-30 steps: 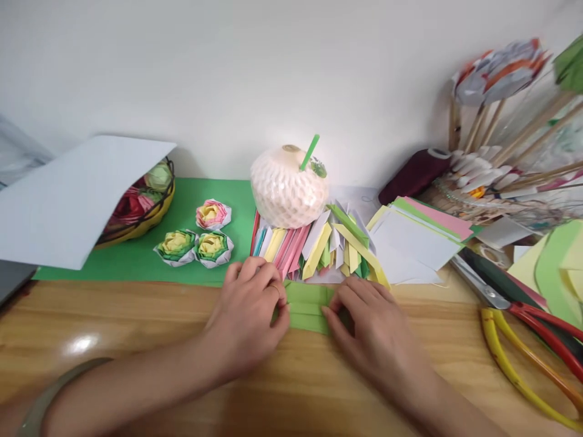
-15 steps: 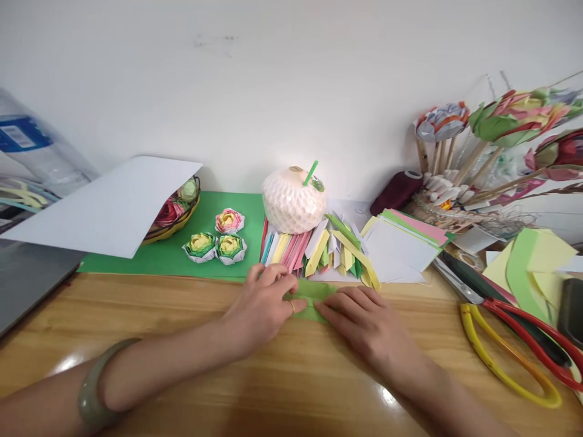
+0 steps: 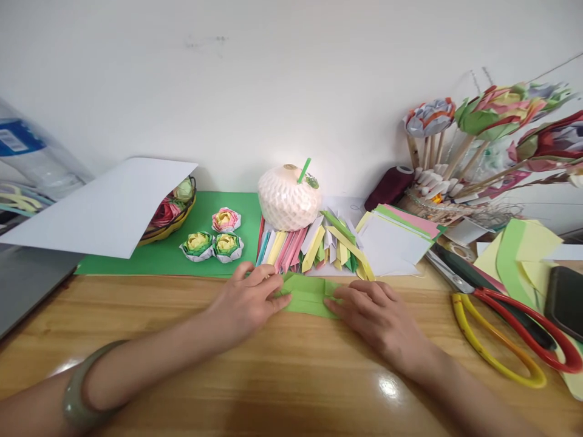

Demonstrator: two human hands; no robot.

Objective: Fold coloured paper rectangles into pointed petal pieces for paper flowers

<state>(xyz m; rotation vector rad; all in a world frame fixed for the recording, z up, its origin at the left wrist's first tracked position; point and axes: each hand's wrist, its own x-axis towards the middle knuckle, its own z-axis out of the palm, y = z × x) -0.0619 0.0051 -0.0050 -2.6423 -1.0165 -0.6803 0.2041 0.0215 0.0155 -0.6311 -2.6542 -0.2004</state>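
Observation:
A light green piece of paper (image 3: 306, 296) with crease lines lies near the table's middle, between my two hands. My left hand (image 3: 252, 297) pinches its left end with thumb and fingers. At the other end my right hand (image 3: 378, 312) has its thumb and bent fingers closed on the paper's edge. Just beyond the paper rest folded paper strips (image 3: 291, 247) in several colours. Behind the strips stands a white, coconut-shaped object (image 3: 289, 197) with a green straw.
Three paper flowers (image 3: 226, 220) sit on a green sheet (image 3: 155, 261). White paper (image 3: 104, 203) partly covers a flower basket (image 3: 175, 221) at left. On the right lie large scissors (image 3: 496, 315), a paper stack (image 3: 396, 240), a thread spool (image 3: 389, 188) and a dark phone (image 3: 565, 297).
My hands have moved apart, and more of the green paper shows between them. The view has shifted slightly to the right.

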